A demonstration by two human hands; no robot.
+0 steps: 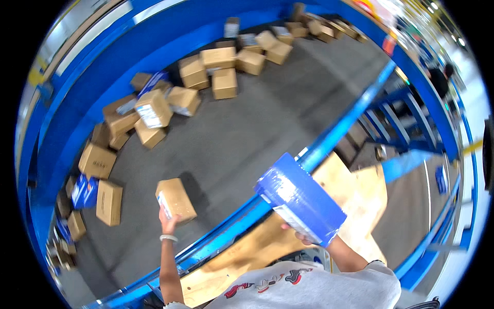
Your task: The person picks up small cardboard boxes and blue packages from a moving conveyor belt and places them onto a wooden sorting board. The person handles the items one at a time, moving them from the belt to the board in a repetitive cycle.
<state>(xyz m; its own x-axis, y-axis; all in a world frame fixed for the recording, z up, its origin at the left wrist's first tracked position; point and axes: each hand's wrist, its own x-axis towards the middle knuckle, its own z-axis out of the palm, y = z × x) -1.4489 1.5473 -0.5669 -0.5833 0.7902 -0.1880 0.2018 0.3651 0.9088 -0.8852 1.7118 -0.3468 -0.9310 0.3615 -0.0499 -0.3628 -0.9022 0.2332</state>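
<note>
My left hand (168, 221) grips the near end of a small brown cardboard box (176, 197) over the dark conveyor belt (239, 143); a light band circles the wrist. A blue parcel (303, 199) with shiny clear tape and a white label rests in my right hand (303, 236), which supports it from below, above the blue rail and the plywood ledge. Most of the right palm is hidden by that parcel.
Many cardboard boxes (152, 108) and a few blue bags (85, 191) line the far blue side wall (104, 69). A blue rail (347, 116) and a plywood ledge (239, 251) run before me. Another person (440, 81) stands far right.
</note>
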